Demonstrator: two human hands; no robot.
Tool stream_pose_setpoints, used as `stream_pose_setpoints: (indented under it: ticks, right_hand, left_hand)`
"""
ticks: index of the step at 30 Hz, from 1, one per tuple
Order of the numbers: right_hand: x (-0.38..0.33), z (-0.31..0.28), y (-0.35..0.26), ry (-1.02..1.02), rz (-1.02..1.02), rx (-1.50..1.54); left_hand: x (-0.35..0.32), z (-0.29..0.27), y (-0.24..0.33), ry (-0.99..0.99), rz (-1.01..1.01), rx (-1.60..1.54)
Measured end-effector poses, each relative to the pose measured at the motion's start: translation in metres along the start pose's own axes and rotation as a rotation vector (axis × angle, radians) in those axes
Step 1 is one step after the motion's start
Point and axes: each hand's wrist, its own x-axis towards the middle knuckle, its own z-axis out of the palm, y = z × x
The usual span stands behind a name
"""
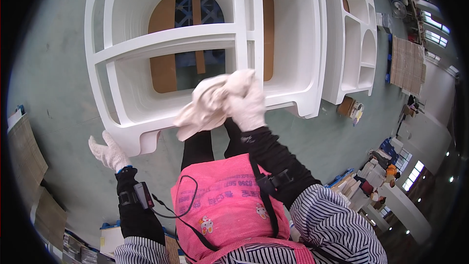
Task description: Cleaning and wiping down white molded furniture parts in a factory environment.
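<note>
Gloved right hand (249,105) grips a crumpled white cloth (207,105) against the lower edge of a white shelf unit (166,39); gloved left hand (108,150) hangs free, fingers spread, below it.

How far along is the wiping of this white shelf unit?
Done: cannot tell; the white moulded shelf unit looks uniformly clean. In hand: the gloved right hand presses a crumpled white cloth at the unit's front lower edge; the gloved left hand hangs free. Left: nothing shows which surfaces remain.

white knit gloves | black forearm sleeves | striped upper sleeves | pink mesh apron | black wrist device, cable
</note>
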Motion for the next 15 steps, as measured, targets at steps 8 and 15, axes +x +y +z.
stream_pose_setpoints:
  ticks: [8,15]
  right_hand:
    - [0.141,-0.054,-0.005,0.042,-0.524,-1.163]
    - [0.087,-0.142,0.028,-0.601,-0.385,-0.994]
  left_hand:
    - [0.002,0.037,0.083,-0.189,-0.157,-0.096]
    - [0.006,0.05,0.057,-0.085,-0.178,0.029]
